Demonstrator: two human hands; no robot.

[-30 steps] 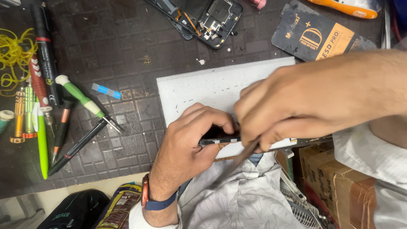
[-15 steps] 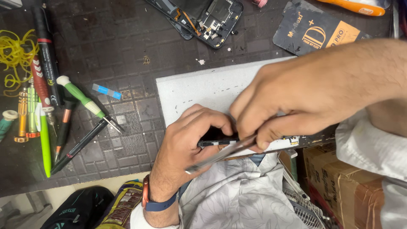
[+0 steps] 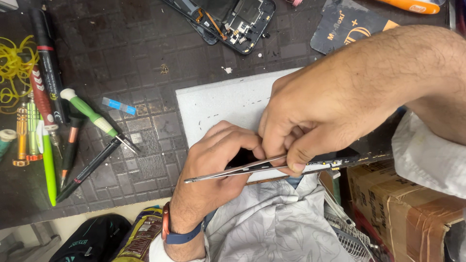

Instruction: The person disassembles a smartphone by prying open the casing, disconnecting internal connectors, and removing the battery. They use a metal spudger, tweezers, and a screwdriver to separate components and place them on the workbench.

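1. A dark grid mat covered the bench, with a white pad near its front edge, an opened phone at the top, and screwdrivers and pens at the left (a yellow tangle of bands lay beside them).
2. The left hand was closed round a dark slim device at the pad's front edge; both hands hid most of it.
3. The right hand pinched metal tweezers, their tip pointing left across the left hand.
4. Against a second earlier, the tweezers had swung out leftward into plain view, and the right forearm reached farther over the pad.
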